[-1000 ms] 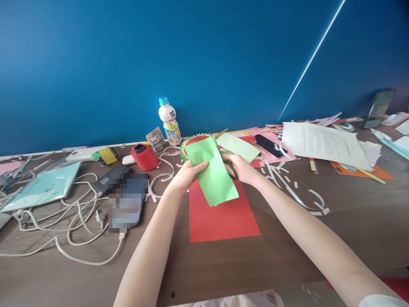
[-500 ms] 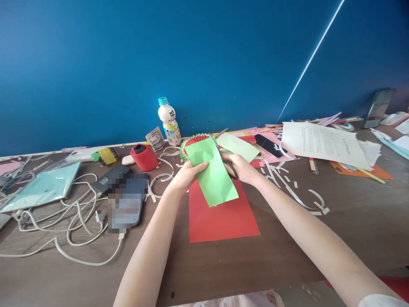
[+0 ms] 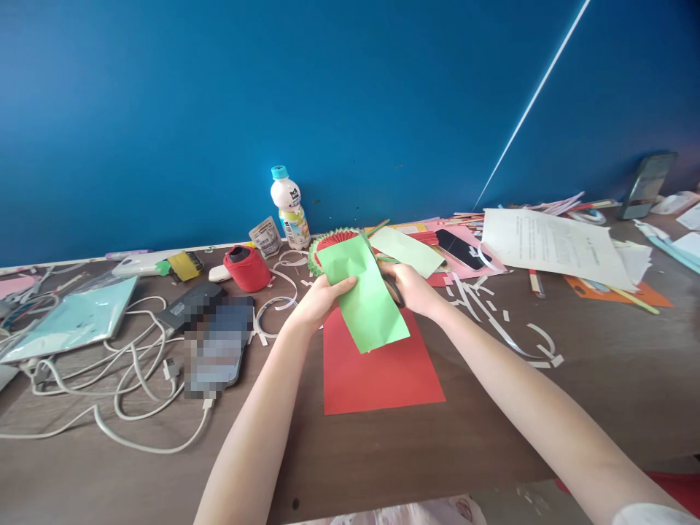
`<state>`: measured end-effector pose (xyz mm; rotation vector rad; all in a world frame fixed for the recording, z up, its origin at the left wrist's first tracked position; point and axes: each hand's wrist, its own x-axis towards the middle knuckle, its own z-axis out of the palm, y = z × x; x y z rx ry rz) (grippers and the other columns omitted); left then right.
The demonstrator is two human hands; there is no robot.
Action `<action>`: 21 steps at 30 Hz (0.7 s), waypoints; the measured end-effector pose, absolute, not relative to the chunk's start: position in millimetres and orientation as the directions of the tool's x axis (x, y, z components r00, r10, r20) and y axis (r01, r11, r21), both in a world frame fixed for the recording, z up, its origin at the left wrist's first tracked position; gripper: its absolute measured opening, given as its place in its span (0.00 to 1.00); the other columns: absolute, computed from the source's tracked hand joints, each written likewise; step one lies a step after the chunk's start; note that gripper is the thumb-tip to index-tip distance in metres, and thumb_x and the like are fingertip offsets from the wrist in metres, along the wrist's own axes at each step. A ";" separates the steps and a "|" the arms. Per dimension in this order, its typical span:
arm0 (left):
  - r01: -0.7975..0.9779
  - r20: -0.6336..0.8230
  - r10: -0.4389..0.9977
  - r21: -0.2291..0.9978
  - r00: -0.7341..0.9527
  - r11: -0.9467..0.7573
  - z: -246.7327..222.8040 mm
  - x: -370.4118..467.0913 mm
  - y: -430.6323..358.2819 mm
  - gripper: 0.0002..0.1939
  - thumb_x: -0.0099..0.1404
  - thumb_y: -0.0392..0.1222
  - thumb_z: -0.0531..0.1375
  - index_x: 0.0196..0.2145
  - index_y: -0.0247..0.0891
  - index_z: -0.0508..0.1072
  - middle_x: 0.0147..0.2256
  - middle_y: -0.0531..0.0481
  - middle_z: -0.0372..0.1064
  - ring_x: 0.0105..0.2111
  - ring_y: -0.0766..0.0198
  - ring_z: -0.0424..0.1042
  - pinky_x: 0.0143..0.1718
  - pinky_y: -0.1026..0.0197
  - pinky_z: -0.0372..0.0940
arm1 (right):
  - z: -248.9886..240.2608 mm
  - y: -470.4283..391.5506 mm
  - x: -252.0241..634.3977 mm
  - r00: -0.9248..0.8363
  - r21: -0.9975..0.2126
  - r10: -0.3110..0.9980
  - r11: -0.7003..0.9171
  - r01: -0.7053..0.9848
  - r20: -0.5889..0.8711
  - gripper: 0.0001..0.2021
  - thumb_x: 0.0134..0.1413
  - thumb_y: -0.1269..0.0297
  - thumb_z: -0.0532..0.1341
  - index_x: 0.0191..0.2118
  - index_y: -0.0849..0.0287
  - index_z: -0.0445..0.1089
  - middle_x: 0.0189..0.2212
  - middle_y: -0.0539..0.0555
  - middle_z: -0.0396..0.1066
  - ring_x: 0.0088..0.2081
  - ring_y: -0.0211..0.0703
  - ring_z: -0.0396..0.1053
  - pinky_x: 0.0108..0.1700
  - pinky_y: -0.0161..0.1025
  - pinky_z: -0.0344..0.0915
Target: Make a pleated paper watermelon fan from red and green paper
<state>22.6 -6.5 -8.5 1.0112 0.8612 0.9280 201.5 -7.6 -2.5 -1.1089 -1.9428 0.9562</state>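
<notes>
My left hand pinches the left edge of a bright green paper sheet, its thumb lying on top. On the sheet's right side, my right hand is wrapped round a pair of dark-handled scissors; the blades are mostly hidden behind the paper. Beneath the held sheet, a red paper sheet lies flat on the table. Just beyond my hands are a red pleated paper fan with a green scalloped rim and a paler green sheet.
To the left lie a phone, white cables, a red roll and a black power bank. A bottle stands against the blue wall. White paper strips and a printed sheet lie to the right.
The scissors have shifted slightly, and less of their blades shows above the green paper's right edge. The lower corner of the green sheet has moved a touch to the right.
</notes>
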 end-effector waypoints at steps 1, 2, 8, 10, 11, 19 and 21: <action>-0.223 -0.158 0.920 0.943 0.358 0.249 -8.6 22.8 -6.6 0.15 0.52 0.40 0.64 0.39 0.34 0.72 0.42 0.43 0.73 0.41 0.54 0.72 0.42 0.55 0.67 | -2.8 -7.4 201.4 -0.389 -0.846 0.898 0.361 0.393 0.203 0.06 0.46 0.67 0.54 0.25 0.60 0.67 0.18 0.49 0.66 0.29 0.44 0.65 0.33 0.38 0.61; -0.222 -0.161 0.921 0.943 0.354 0.250 -8.7 23.0 -6.6 0.15 0.52 0.40 0.64 0.39 0.34 0.72 0.42 0.43 0.73 0.41 0.54 0.72 0.42 0.55 0.67 | -3.4 -7.2 201.3 -0.386 -0.844 0.901 0.358 0.400 0.199 0.06 0.46 0.66 0.55 0.24 0.60 0.67 0.18 0.48 0.65 0.29 0.44 0.65 0.32 0.38 0.61; -0.180 -0.209 0.930 0.945 0.304 0.271 -9.7 19.5 -4.8 0.15 0.52 0.39 0.64 0.38 0.35 0.72 0.40 0.44 0.73 0.38 0.56 0.73 0.41 0.57 0.67 | -7.6 -4.5 203.2 -0.357 -0.890 0.924 0.274 0.364 0.138 0.09 0.48 0.62 0.56 0.22 0.59 0.60 0.17 0.47 0.62 0.20 0.36 0.61 0.24 0.34 0.57; -0.156 -0.244 0.940 0.946 0.239 0.285 -10.4 14.1 -1.9 0.14 0.51 0.39 0.64 0.37 0.35 0.72 0.38 0.44 0.74 0.36 0.56 0.73 0.38 0.57 0.68 | -6.7 -3.4 205.8 -0.381 -0.922 0.923 0.183 0.340 0.043 0.11 0.49 0.59 0.57 0.24 0.60 0.60 0.17 0.47 0.62 0.18 0.34 0.62 0.22 0.33 0.56; -0.153 -0.258 0.947 0.945 0.193 0.289 -11.0 10.4 0.2 0.14 0.51 0.38 0.63 0.37 0.35 0.72 0.38 0.44 0.74 0.35 0.56 0.73 0.36 0.58 0.68 | -5.8 -2.9 207.5 -0.405 -0.934 0.914 0.130 0.333 -0.017 0.12 0.50 0.56 0.56 0.25 0.60 0.61 0.16 0.47 0.62 0.17 0.34 0.62 0.22 0.33 0.55; -0.377 -0.258 0.899 0.919 -0.353 0.116 -16.4 -29.5 22.4 0.02 0.56 0.32 0.54 0.27 0.35 0.64 0.17 0.57 0.61 0.12 0.73 0.60 0.11 0.72 0.52 | -0.9 -1.2 225.7 -0.648 -0.896 0.653 -0.113 0.429 -0.392 0.25 0.48 0.46 0.55 0.42 0.64 0.63 0.20 0.50 0.68 0.19 0.35 0.65 0.20 0.32 0.51; -0.409 -0.269 0.892 0.906 -0.363 0.107 -16.4 -34.6 25.1 0.05 0.58 0.32 0.52 0.25 0.36 0.60 0.14 0.60 0.54 0.08 0.76 0.51 0.08 0.73 0.43 | -0.2 -0.7 227.5 -0.643 -0.838 0.604 -0.078 0.540 -0.471 0.29 0.46 0.45 0.57 0.48 0.63 0.61 0.22 0.51 0.69 0.21 0.35 0.65 0.20 0.32 0.50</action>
